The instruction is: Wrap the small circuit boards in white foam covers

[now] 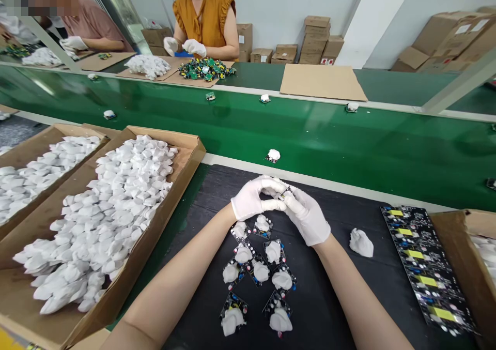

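In white gloves, my left hand [251, 199] and my right hand [309, 215] meet above the black mat. Their fingers are closed around a small circuit board [284, 193], of which only a sliver shows; the rest is hidden by the gloves. Just below my hands, several small circuit boards lie on the mat, each with a white putty lump [282, 279] pressed on it. One loose putty lump [361, 243] rests right of my right forearm. A black panel of joined circuit boards [416, 254] with yellow parts lies farther right.
On my left stand cardboard trays [189, 142] full of white lumps. Across the front runs a green conveyor belt [232, 127] carrying scattered boards. Two gloved co-workers sit beyond it, near a heap of circuit boards [207, 70]. A cardboard box [451, 236] stands at the right edge.
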